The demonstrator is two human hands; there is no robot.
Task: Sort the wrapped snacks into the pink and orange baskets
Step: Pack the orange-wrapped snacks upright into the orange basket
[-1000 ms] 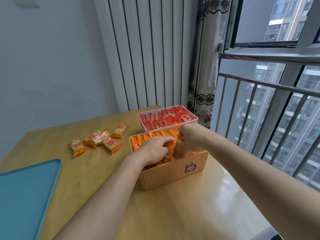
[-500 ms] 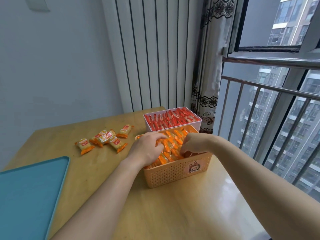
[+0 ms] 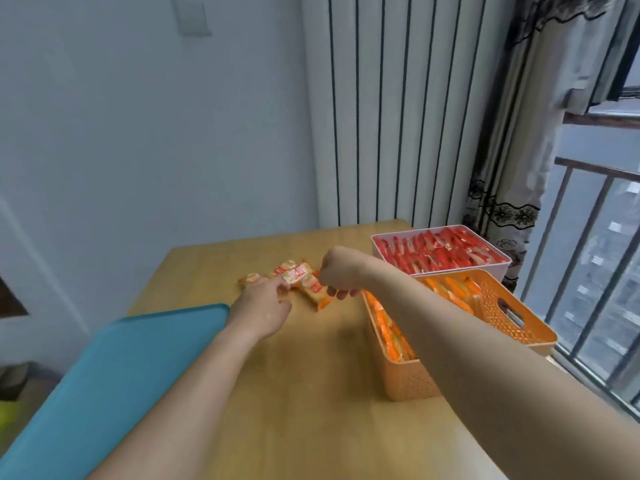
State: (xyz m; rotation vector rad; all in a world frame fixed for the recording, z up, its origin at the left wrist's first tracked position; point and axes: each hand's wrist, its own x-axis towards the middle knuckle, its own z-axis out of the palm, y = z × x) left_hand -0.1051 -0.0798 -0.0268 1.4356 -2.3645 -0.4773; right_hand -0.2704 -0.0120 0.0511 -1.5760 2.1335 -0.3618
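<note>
Wrapped snacks (image 3: 388, 329) in orange packets fill the orange basket (image 3: 405, 382), which stands along the right edge of the wooden table (image 3: 311, 393). Across from it, a teal tray (image 3: 121, 358) covers the near left corner and runs off the near edge.

Both bare forearms reach out over the middle of the table. The left hand (image 3: 259, 311) lies just past the tray's far corner, back upward, its fingers stretched forward and fairly straight, the tips touching the near side of a small heap of loose packets (image 3: 292, 273). The right hand (image 3: 341, 270) hangs just right of that heap with its knuckles up and its fingers curled under. One packet (image 3: 317, 294) lies tilted beside those fingertips, and I cannot tell whether they pinch it or only come close to it. The heap sits toward the far edge, well left of both baskets.

Behind the orange basket, touching or nearly touching it, the pink basket (image 3: 504, 271) occupies the far right corner, packed with red-wrapped snacks (image 3: 440, 251).

Beyond the table stand a white ribbed wall panel (image 3: 398, 116), a patterned curtain (image 3: 512, 168) and a window railing (image 3: 588, 254)
</note>
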